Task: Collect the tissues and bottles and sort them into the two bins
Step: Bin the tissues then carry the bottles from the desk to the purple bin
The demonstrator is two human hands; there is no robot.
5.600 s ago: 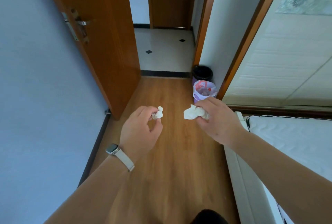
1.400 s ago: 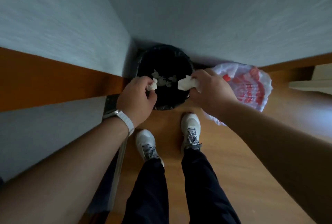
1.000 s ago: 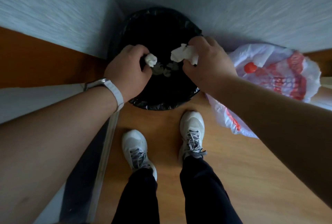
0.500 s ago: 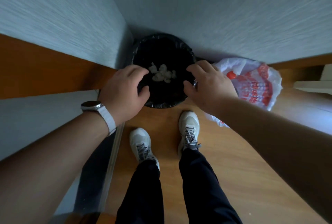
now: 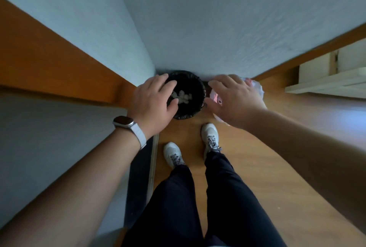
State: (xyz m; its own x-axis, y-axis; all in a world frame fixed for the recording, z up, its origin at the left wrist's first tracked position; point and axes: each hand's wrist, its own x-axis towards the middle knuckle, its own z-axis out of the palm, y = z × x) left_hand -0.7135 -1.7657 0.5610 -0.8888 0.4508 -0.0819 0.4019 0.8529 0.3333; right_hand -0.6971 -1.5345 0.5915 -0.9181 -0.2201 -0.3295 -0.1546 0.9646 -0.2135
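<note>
- Left hand (image 5: 153, 101) hovers over the near-left rim of the black bin (image 5: 199, 88), fingers loose and spread, holding nothing. My read: a tissue drop looks done.
- Right hand (image 5: 233, 98) hangs just right of the black bin, also slack-fingered and empty.
- The tissues (image 5: 182, 95) lie crumpled in a pale heap at the bottom of the black bin, so this seems to be the tissue bin.
- Just right of the black bin sits the bag-lined bin (image 5: 256, 88), white plastic with red print. The right hand covers most of it, so I cannot tell what it contains.
- No bottles show anywhere.
- The black bin is tucked against the wall (image 5: 217, 28), beside the wooden door frame (image 5: 49, 62), probably to keep the floor free.
- Two white shoes (image 5: 211, 135) stand just short of the black bin; a watch (image 5: 124, 123) rides the left wrist.
</note>
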